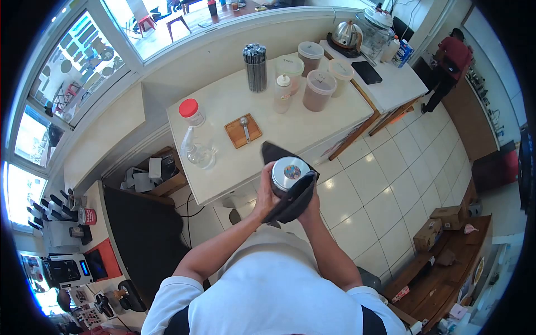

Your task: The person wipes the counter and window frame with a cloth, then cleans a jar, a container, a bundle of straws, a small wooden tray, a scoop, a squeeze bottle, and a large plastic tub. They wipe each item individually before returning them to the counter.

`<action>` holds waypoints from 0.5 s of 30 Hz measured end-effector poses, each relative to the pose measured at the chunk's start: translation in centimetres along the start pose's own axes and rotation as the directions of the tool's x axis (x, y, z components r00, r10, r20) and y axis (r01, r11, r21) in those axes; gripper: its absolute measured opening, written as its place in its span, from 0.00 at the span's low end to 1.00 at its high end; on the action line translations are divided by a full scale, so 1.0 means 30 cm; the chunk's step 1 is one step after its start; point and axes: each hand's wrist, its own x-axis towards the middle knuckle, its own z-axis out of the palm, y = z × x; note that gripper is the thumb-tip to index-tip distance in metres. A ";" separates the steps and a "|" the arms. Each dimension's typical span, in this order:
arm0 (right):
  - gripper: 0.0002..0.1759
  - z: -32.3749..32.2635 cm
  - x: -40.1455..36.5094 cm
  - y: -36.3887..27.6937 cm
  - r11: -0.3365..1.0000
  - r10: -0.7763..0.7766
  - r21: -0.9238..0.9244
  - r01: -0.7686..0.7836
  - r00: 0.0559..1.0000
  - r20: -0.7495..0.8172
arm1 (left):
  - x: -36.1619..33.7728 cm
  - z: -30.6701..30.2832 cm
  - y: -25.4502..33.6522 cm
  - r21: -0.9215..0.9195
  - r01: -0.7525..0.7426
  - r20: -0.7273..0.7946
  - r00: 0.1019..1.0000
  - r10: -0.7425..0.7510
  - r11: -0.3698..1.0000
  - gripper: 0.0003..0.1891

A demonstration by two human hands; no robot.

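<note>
In front of my chest, my left hand (266, 194) is wrapped round a round container with a silver top (288, 170) that carries a colourful round sticker. A black cloth (296, 200) is draped against its near and right sides, and another dark corner sticks out behind it. My right hand (310, 209) grips this cloth and presses it to the container; most of its fingers are hidden behind the fabric. Past my hands on the counter (223, 173) lie a small wooden tray (255, 127) with a metal scoop (245, 129) on it.
A glass jug (200, 156) and red-lidded jar (191, 111) stand at the counter's left. Behind are a straw holder (257, 75), pump bottle (282, 95) and several lidded tubs (319, 92). A kettle (347, 37) sits farther right. Another person (449, 58) stands at the far right.
</note>
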 end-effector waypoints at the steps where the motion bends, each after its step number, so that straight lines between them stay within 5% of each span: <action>1: 0.38 0.033 -0.020 -0.005 0.998 -0.010 0.059 0.008 1.000 0.024 | 0.011 0.013 -0.013 -0.083 0.019 -0.051 0.998 -0.023 0.996 0.51; 2: 0.38 0.063 -0.032 -0.012 0.993 -0.021 0.117 0.015 0.999 0.050 | 0.023 0.025 -0.024 -0.209 0.024 -0.042 0.999 -0.034 0.978 0.51; 5: 0.35 -0.024 0.028 0.016 0.985 -0.080 0.164 0.054 0.984 0.159 | 0.023 0.031 -0.059 -0.068 -0.028 0.000 1.000 0.028 0.997 0.53; 8: 0.29 -0.114 0.068 0.039 0.986 -0.068 0.163 0.039 0.982 0.178 | 0.030 0.000 -0.029 0.527 -0.261 0.086 0.963 0.255 0.809 0.55; 14: 0.22 -0.104 0.067 0.059 0.992 -0.059 0.102 0.070 0.992 -0.108 | 0.019 0.021 0.024 0.447 -0.288 0.057 0.954 0.295 0.847 0.54; 15: 0.22 -0.099 0.068 0.061 0.992 -0.035 0.114 0.050 0.991 -0.131 | 0.020 0.025 0.027 0.365 -0.203 0.033 0.978 0.206 0.909 0.54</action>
